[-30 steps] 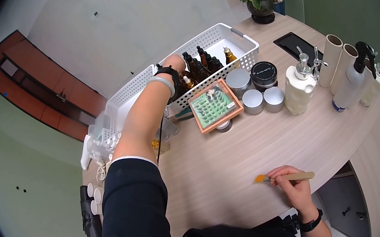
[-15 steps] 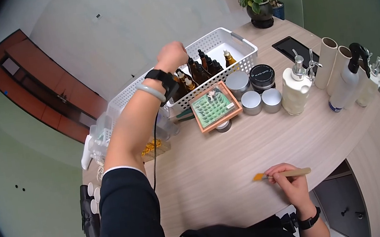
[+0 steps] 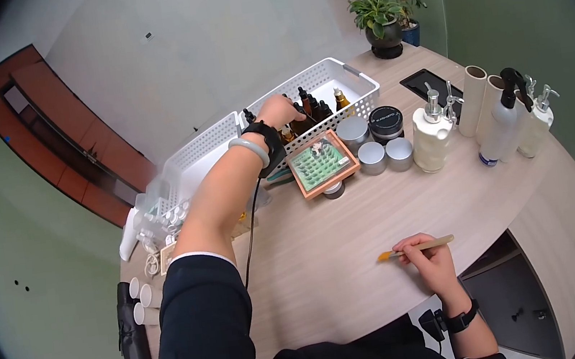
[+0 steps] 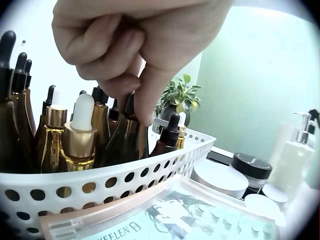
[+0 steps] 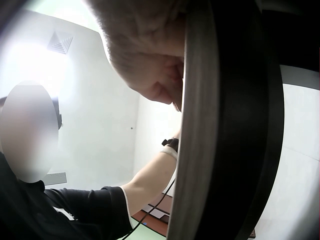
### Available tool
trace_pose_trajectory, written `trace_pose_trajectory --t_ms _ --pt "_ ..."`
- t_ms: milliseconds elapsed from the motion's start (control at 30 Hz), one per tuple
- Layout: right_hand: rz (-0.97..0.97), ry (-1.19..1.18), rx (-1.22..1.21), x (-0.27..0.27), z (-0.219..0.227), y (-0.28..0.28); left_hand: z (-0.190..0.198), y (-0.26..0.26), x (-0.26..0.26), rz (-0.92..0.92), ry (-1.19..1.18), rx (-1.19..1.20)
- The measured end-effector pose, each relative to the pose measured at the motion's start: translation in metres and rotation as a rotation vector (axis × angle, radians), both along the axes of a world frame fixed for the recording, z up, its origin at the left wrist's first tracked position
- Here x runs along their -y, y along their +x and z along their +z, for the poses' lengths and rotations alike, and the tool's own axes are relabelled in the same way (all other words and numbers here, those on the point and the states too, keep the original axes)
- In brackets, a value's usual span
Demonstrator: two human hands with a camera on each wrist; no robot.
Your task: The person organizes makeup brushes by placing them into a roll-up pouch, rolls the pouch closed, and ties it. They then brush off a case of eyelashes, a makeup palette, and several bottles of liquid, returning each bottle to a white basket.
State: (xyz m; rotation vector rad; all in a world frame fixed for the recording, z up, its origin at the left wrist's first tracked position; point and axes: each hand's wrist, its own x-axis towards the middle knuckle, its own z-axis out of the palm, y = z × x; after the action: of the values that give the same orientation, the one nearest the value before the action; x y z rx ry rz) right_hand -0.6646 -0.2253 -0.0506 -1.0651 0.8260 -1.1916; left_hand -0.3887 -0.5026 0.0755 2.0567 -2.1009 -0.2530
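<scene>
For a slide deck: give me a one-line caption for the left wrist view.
Left hand pinching a dark dropper bottle among others in a white basket.

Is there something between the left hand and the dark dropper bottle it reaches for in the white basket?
Nothing visible. The left hand already has its fingertips on the top of a dark dropper bottle in the white basket; other bottles stand beside it, not between.

A big dark round band (image 5: 225, 125) fills the right side, very close and blurry. Above it is the right hand (image 5: 150, 55), curled. Behind, a bare arm (image 5: 150, 177) with a dark sleeve (image 5: 75, 210) reaches out before a pale wall (image 5: 100, 100).
</scene>
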Motion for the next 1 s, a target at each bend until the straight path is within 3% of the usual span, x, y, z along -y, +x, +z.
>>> trace_pose_trajectory --t_ms 233,300,367,500,600,633,767,833,967,1000 --pt "-0.016 -0.031 -0.037 0.0 -0.003 0.003 0.004 0.008 -0.015 0.097 -0.08 -0.213" --pt "-0.042 -0.055 -0.074 0.0 -0.002 0.003 0.004 0.012 -0.014 0.101 -0.164 -0.398" --pt "-0.053 -0.065 -0.08 0.0 -0.002 0.003 0.02 0.014 -0.027 0.068 -0.201 -0.417" --pt "-0.083 -0.056 -0.025 0.001 -0.003 0.004 0.057 0.018 -0.077 0.051 -0.298 -0.715" --pt "-0.109 -0.053 -0.018 0.001 -0.007 0.004 0.057 0.038 -0.106 -0.247 -0.468 -1.048" --pt "-0.098 -0.055 -0.031 0.001 -0.009 0.004 0.062 0.036 -0.134 -0.246 -0.489 -1.119" --pt "-0.124 -0.037 -0.042 0.001 -0.005 0.007 0.043 0.052 -0.215 -0.427 -0.356 -1.384" --pt "-0.101 0.045 -0.007 0.001 0.005 0.012 0.027 0.061 -0.253 -0.353 -0.287 -1.378" --pt "0.051 -0.342 -0.088 -0.012 0.085 0.058 0.006 0.072 -0.309 -0.33 -0.26 -1.299" --pt "0.103 -0.449 -0.092 -0.02 0.109 0.075 0.006 0.074 -0.322 -0.274 -0.147 -1.342"
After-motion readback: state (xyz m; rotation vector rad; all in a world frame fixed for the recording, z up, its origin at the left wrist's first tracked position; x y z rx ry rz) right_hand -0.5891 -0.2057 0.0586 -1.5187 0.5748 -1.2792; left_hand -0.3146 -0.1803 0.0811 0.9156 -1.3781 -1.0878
